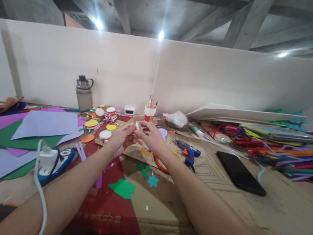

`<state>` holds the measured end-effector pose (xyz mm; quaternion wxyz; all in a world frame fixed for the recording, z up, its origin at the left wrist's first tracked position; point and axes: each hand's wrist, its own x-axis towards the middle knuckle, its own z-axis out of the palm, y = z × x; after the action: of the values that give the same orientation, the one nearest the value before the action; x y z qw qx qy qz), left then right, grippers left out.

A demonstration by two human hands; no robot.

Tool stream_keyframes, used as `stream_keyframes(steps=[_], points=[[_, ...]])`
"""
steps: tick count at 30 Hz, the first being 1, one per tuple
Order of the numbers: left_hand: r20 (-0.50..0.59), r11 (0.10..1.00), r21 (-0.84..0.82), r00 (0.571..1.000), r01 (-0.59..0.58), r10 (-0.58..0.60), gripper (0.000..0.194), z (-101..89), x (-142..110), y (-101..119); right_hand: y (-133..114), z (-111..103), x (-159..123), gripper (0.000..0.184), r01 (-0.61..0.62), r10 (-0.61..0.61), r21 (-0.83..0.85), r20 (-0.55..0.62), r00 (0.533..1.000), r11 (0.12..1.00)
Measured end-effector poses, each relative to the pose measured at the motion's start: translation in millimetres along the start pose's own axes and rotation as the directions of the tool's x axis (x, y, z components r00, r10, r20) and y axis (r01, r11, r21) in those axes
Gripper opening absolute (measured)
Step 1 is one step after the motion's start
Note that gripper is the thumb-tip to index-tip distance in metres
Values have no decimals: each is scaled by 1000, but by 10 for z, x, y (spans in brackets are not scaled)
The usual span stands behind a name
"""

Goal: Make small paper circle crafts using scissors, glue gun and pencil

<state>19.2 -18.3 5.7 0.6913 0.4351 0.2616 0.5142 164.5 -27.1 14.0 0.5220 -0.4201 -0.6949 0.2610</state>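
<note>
Both my arms reach forward over a craft table. My left hand point(121, 137) and my right hand point(153, 137) meet at the middle of the table and together pinch a small white and red round piece point(138, 126) between their fingertips. Just left of the hands lie several round paper discs, one white with a red rim point(105, 135) and one yellow point(91, 124). A blue glue gun point(189, 151) lies to the right of my right hand. Orange-handled scissors point(160, 164) show partly under my right wrist.
Sheets of purple, green and lilac paper point(34, 126) cover the left side. A white charger with cable point(47, 156) lies near the front left. A black phone point(240, 172), a pile of coloured pipe cleaners point(286, 152), a water bottle point(84, 93) and a pencil cup point(149, 112) stand around.
</note>
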Motion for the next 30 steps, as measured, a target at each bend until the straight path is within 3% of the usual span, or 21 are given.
stream_keyframes(steps=[6, 12, 15, 19, 21, 25, 30], points=[[15, 999, 44, 1000, -11, 10, 33, 31, -23, 34, -65, -51, -27, 34, -174, 172, 223, 27, 985, 959], [-31, 1000, -14, 999, 17, -17, 35, 39, -31, 59, -38, -69, -9, 31, -154, 141, 371, 62, 988, 916], [-58, 1000, -22, 998, 21, -22, 32, 46, -29, 64, -25, -62, 4, 30, -131, 116, 321, 64, 991, 938], [-146, 999, -36, 988, 37, -42, 30, 57, -24, 68, -37, -42, -7, 31, -72, 77, 149, -29, 997, 986], [-177, 997, -68, 983, 31, -43, 29, 56, -19, 74, -39, -31, -10, 32, -81, 88, 227, -21, 996, 970], [-172, 990, -138, 985, 2, -26, 28, 39, -8, 86, -28, -24, 6, 34, -162, 171, 619, 45, 984, 769], [-147, 992, -123, 989, -24, 6, 30, 17, -7, 88, -57, -33, 38, 20, -344, 316, 755, 189, 930, 558]])
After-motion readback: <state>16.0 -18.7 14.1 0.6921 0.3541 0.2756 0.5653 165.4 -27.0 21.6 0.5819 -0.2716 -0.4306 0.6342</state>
